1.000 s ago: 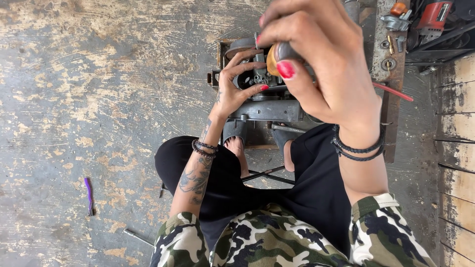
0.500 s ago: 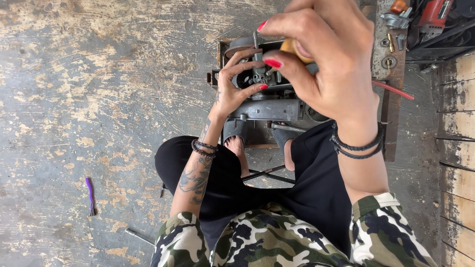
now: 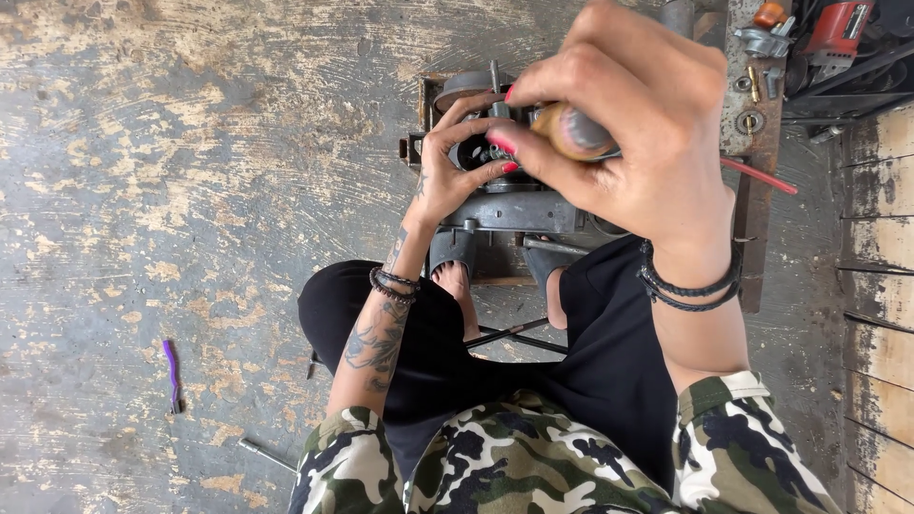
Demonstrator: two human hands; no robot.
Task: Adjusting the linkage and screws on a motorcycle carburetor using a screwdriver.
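A dark metal engine part (image 3: 514,205) sits on the concrete floor between my sandalled feet. My left hand (image 3: 457,167) grips its upper left side, fingers curled over a round opening. My right hand (image 3: 633,133), close to the camera, is closed around the yellowish wooden handle of a tool (image 3: 569,131) whose shaft points down into the engine part. The tool's tip is hidden behind my fingers. Both wrists wear dark bracelets.
A purple-handled tool (image 3: 171,373) lies on the floor at left, and a metal rod (image 3: 267,455) lies near my left knee. A rusty metal beam (image 3: 752,114) with bolts and a red power tool (image 3: 838,29) are at upper right. Wooden planks (image 3: 881,286) run along the right edge.
My right hand has shifted slightly and turned on the tool handle, which now shows more clearly between my fingers. My left hand stays on the engine part.
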